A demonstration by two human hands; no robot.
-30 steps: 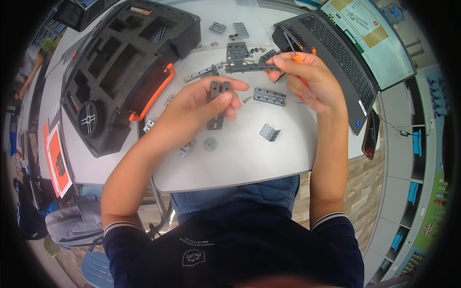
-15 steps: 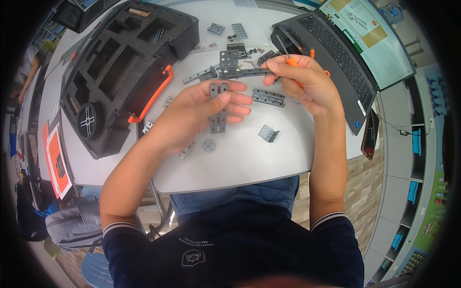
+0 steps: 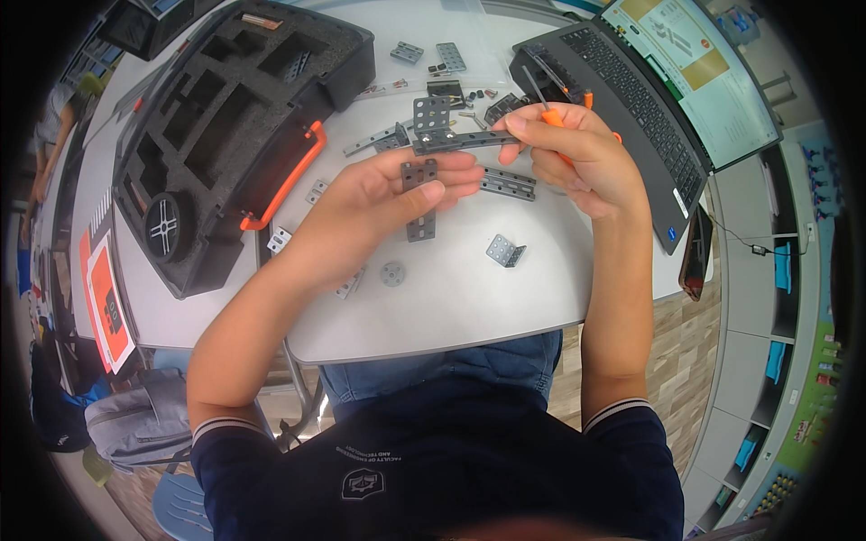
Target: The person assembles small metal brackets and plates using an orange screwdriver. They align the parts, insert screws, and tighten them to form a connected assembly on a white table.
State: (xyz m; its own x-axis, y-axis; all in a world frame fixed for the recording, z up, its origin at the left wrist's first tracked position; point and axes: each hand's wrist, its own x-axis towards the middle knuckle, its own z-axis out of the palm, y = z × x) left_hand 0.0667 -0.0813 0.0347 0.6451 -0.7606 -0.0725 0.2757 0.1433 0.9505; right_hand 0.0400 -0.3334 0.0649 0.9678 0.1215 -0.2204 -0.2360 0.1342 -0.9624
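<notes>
Left hand (image 3: 365, 206): thumb pressed over a slotted bar (image 3: 421, 225), other fingers extended flat behind it. Right hand (image 3: 582, 160): thumb and forefinger pinched on the end of a beam assembly (image 3: 474, 141); the same hand carries a screwdriver (image 3: 551, 116), shaft up. Both parts are above the desk (image 3: 451, 311), assembly just beyond the bar. From my head view I cannot tell whether they touch. I judge the step as holding the parts for comparison; the next move calls for a steady two-handed grip.
</notes>
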